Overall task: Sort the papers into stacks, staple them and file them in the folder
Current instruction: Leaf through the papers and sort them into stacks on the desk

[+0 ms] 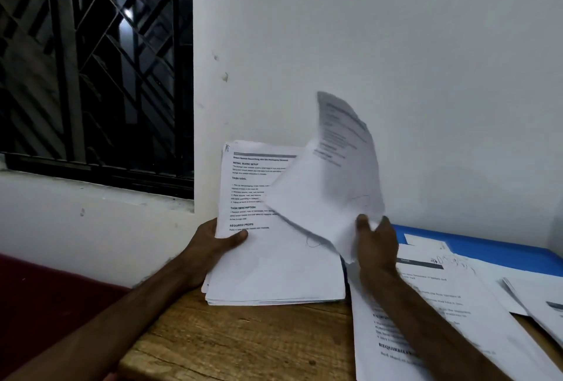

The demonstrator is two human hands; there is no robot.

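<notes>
Your left hand (213, 246) grips the thick stack of white printed A4-type papers (274, 277) by its left edge: thumb curled over the front page, fingers behind and out of sight. The stack stands tilted back, its bottom edge on the brown wooden tabletop (243, 344) just below that hand. The top page shows headings in bold type; a staple or clip mark sits at its upper left corner, too small to tell which.

Your right hand (377, 246) pinches a loose white printed sheet (329, 192) at its lower corner, thumb in front and fingers behind. The sheet curls up and over the right side of the stack and is blurred, so its text is unreadable.

Under your right forearm lie flat white printed pages (463, 298) on the tabletop, the top one with handwriting near its header. Right of those, at the frame edge, is another small pile of white sheets (542, 304). Behind your right hand a flat blue plastic folder (502, 251) lies against the white wall (396, 45), partly covered by the pages.

Up and left of your left hand: a dark window with a metal grille (91, 61). Below your left forearm: a dark red surface (45, 304).
</notes>
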